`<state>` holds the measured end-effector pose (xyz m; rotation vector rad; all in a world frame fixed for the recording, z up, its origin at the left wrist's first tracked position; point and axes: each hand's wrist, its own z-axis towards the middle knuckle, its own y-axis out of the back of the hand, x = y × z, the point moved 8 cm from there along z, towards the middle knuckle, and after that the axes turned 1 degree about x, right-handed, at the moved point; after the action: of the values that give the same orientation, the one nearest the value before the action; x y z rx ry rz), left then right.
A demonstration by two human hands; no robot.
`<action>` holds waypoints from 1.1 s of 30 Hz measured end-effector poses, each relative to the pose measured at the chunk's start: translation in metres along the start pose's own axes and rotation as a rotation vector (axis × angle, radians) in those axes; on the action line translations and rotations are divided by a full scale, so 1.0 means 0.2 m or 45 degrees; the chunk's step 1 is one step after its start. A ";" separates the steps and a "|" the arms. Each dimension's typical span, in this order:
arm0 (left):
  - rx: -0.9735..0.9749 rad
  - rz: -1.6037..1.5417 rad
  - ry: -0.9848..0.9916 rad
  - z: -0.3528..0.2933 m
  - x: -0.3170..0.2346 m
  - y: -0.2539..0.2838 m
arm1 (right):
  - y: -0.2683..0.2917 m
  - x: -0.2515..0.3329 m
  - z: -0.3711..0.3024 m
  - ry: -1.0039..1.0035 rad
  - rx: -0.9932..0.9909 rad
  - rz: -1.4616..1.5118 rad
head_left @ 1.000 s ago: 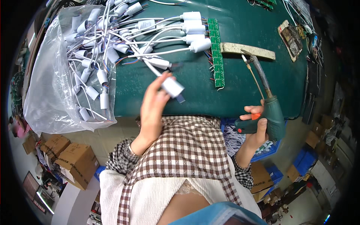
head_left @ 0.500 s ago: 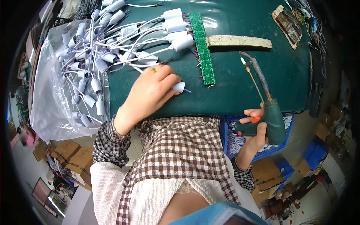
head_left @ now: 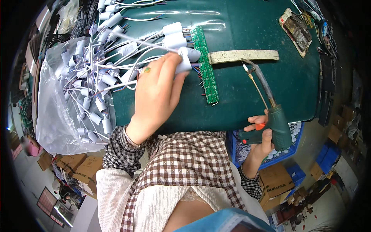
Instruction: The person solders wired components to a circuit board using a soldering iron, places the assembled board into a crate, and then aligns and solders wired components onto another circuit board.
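Gripping a white socket (head_left: 183, 66), left hand (head_left: 155, 89) is near frame-left's socket-filled bag (head_left: 51, 124), right hand (head_left: 264, 146) clasping a soldering gun (head_left: 279, 127) over lower-right's parts-filled bin (head_left: 278, 160).

The left hand (head_left: 156, 87) is held forward of the torso, its back turned upward, the fingers bent together and the thumb opposed in a grip. The left wrist (head_left: 136, 136) is angled inward. The right hand (head_left: 262, 141) is kept lower, well apart, its fingers curled, its thumb raised.
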<state>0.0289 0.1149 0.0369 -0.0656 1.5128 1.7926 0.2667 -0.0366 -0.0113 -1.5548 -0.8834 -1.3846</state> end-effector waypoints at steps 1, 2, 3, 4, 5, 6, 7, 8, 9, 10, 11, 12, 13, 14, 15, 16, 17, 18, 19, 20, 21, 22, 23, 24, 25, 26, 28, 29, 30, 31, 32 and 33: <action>-0.031 -0.001 0.007 0.03 0.01 0.01 | 0.00 -0.01 0.00 -0.018 -0.004 0.006; -0.003 -0.006 0.082 0.07 0.04 -0.01 | 0.00 -0.01 0.00 -0.036 -0.009 0.012; 0.002 -0.010 0.082 0.10 0.06 -0.02 | 0.00 0.00 -0.01 -0.039 -0.013 0.009; 0.011 -0.100 0.123 0.13 0.10 -0.03 | -0.01 0.00 -0.01 -0.049 -0.012 0.018; 0.019 -0.188 0.164 0.16 0.14 -0.04 | -0.02 0.00 -0.01 -0.059 -0.011 0.028; -0.040 -0.197 0.060 0.18 0.15 -0.03 | -0.02 0.01 -0.01 -0.062 -0.007 0.030; -0.035 -0.204 0.059 0.19 0.15 -0.02 | -0.02 0.01 -0.01 -0.060 0.000 0.053; 0.015 -0.295 0.133 0.20 0.18 -0.02 | -0.03 0.01 -0.02 -0.058 0.008 0.078; 0.067 -0.385 0.206 0.20 0.19 -0.02 | -0.02 0.02 -0.02 -0.061 0.003 0.074; 0.093 -0.222 0.258 0.19 0.18 0.01 | -0.02 0.02 -0.02 -0.054 0.014 0.068; 0.101 -0.229 0.259 0.17 0.14 0.04 | -0.02 0.03 -0.02 -0.050 0.025 0.060; 0.139 -0.222 0.232 0.15 0.09 0.06 | -0.02 0.03 -0.02 -0.055 0.018 0.054; 0.171 -0.208 0.211 0.13 0.05 0.07 | -0.02 0.04 -0.02 -0.057 0.024 0.054; 0.217 -0.279 0.118 0.10 0.01 0.04 | -0.02 0.04 -0.02 -0.058 0.030 0.053; 0.381 -0.361 0.241 0.05 0.01 -0.03 | -0.02 0.04 -0.02 -0.063 0.031 0.051; 0.398 -0.340 0.275 0.03 0.02 -0.08 | -0.02 0.04 -0.02 -0.062 0.035 0.043; 0.416 -0.319 0.308 0.00 0.04 -0.12 | -0.02 0.04 -0.02 -0.060 0.038 0.034; 0.414 -0.318 0.310 -0.01 0.06 -0.15 | -0.02 0.04 -0.02 -0.061 0.041 0.034; 0.391 -0.302 0.290 -0.01 0.07 -0.17 | -0.02 0.04 -0.03 -0.051 0.058 0.020; 0.367 -0.285 0.271 -0.01 0.08 -0.18 | -0.02 0.04 -0.03 -0.040 0.076 0.006; 0.370 -0.290 0.273 0.00 0.08 -0.19 | -0.02 0.04 -0.04 -0.044 0.074 0.001; 0.363 -0.278 0.283 0.00 0.08 -0.19 | -0.02 0.04 -0.04 -0.059 0.067 -0.004; 0.356 -0.265 0.294 0.01 0.08 -0.19 | -0.02 0.04 -0.04 -0.073 0.060 -0.009; 0.356 -0.265 0.297 0.01 0.08 -0.19 | -0.03 0.05 -0.04 -0.075 0.062 -0.009; 0.353 -0.237 0.289 0.00 0.08 -0.19 | -0.03 0.05 -0.04 -0.129 0.032 0.011; 0.350 -0.208 0.282 0.00 0.08 -0.18 | -0.03 0.04 -0.04 -0.183 0.003 0.031; 0.335 -0.187 0.266 0.01 0.07 -0.17 | -0.04 0.04 -0.04 -0.180 0.010 0.014; 0.318 -0.164 0.251 0.01 0.07 -0.16 | -0.04 0.05 -0.04 -0.175 0.018 -0.001; 0.321 -0.166 0.252 0.01 0.06 -0.16 | -0.04 0.05 -0.04 -0.178 0.016 -0.003; 0.329 -0.206 0.316 0.01 0.07 -0.17 | -0.04 0.05 -0.04 -0.182 0.013 -0.013; 0.337 -0.245 0.380 0.00 0.08 -0.17 | -0.04 0.04 -0.04 -0.185 0.010 -0.023; 0.338 -0.245 0.381 0.00 0.08 -0.17 | -0.05 0.05 -0.04 -0.187 0.010 -0.023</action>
<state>0.0382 0.1235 0.0012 -0.3497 1.8757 1.4644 0.2567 -0.0402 -0.0004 -1.6623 -0.9917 -1.2904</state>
